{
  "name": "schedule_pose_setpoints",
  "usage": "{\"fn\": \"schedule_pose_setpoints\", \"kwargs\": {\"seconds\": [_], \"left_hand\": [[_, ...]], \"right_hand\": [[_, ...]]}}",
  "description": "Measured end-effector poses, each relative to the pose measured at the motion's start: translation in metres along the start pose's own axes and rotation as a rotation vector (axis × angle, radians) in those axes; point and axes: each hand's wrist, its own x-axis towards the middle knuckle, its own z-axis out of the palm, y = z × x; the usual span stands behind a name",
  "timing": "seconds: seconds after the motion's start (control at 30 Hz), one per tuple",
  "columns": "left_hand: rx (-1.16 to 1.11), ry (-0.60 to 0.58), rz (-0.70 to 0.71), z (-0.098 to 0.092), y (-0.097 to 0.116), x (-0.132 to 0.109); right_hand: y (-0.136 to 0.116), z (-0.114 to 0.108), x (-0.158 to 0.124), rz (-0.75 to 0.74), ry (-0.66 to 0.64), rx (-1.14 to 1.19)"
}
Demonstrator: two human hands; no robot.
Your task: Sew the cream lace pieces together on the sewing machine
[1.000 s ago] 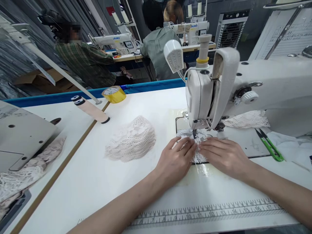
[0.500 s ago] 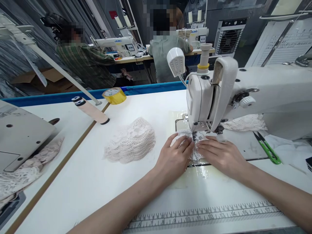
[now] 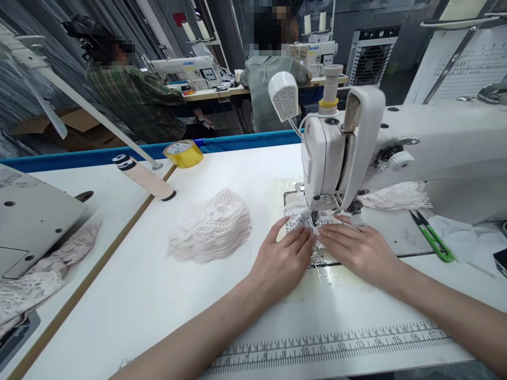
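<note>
White lace fabric point(image 3: 295, 215) lies under the needle area of a white sewing machine point(image 3: 325, 153). My left hand point(image 3: 283, 256) rests on the lace's near left side, its fingers spread a little and pressing flat. From the right, my right hand point(image 3: 362, 250) lies with outstretched fingers on the lace, its fingertips close to those of my left hand just in front of the presser foot point(image 3: 315, 217). Part of the lace is hidden beneath both hands. A stack of lace pieces point(image 3: 212, 227) sits on the white table to the left.
Green snips point(image 3: 435, 240) and more lace point(image 3: 400, 196) lie right of the needle. Yellow tape point(image 3: 183, 153) and a pinkish thread cone point(image 3: 144, 178) are at the back left. A printed ruler point(image 3: 317, 348) runs along the front edge. Two people sit at machines beyond.
The lace has shifted away from me under the presser foot, with less of it showing between my hands. Both hands stay in nearly the same place. The whole view has shifted slightly.
</note>
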Motion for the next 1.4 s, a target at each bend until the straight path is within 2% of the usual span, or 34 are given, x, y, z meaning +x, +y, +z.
{"fn": "schedule_pose_setpoints", "kwargs": {"seconds": [0.13,0.47,0.73,1.07,1.4], "left_hand": [[-0.009,-0.018,-0.042,0.001,-0.002,0.001],[-0.014,-0.023,-0.064,-0.006,0.005,-0.005],[-0.032,-0.016,-0.072,-0.001,0.000,-0.002],[-0.028,-0.086,-0.119,0.004,-0.010,0.004],[-0.038,-0.122,-0.180,0.008,-0.016,0.008]], "right_hand": [[-0.002,0.000,0.002,0.030,-0.024,-0.032],[-0.009,-0.006,-0.002,0.075,0.012,-0.008],[-0.006,-0.005,0.002,0.095,-0.001,-0.045],[-0.001,-0.002,0.007,0.142,-0.068,-0.107],[0.004,-0.007,0.006,0.147,-0.089,-0.070]]}}
